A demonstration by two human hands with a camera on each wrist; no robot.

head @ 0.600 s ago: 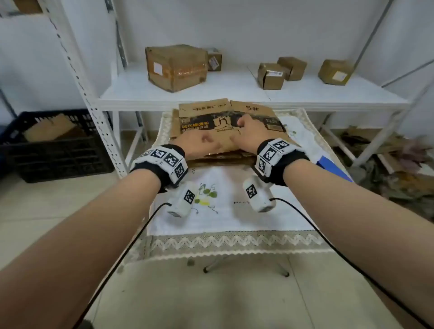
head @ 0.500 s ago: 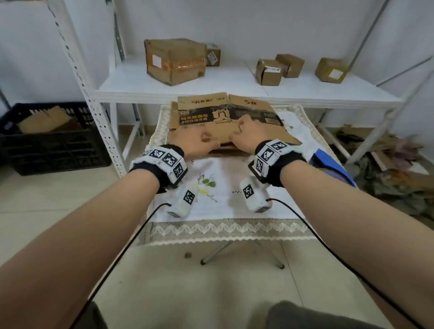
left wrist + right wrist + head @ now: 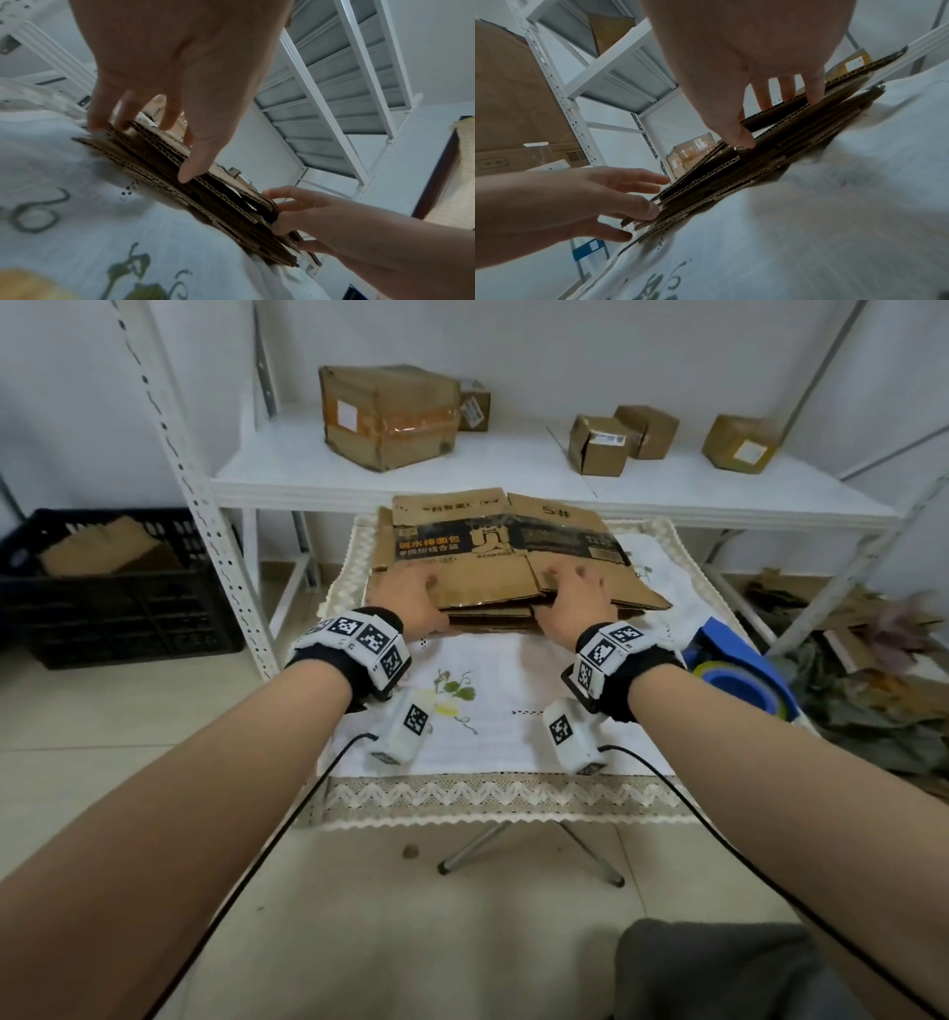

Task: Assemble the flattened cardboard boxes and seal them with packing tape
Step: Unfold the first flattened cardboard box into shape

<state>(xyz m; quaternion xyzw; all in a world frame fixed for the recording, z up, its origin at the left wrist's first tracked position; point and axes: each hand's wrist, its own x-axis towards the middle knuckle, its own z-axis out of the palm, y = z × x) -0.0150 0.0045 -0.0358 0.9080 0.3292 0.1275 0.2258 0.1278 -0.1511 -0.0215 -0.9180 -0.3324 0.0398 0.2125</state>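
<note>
Head view: stack of flat cardboard boxes (image 3: 493, 557) lies on far part of bench (image 3: 513, 742), on white cloth. Left hand (image 3: 411, 603) and right hand (image 3: 570, 598) sit at stack's near edge, fingers on top sheet. Blue tape dispenser (image 3: 739, 670) at bench's right edge. Shelf (image 3: 513, 469) behind w/ taped boxes.

Left wrist view: left hand (image 3: 180, 71) w/ fingers spread on top, thumb (image 3: 195, 166) at stack's (image 3: 180, 182) edge, pinching upper sheets.

Right wrist view: right hand (image 3: 744, 50) likewise, thumb (image 3: 739, 134) tucked under top sheet, gripping it; stack (image 3: 770, 160) on cloth.
</note>
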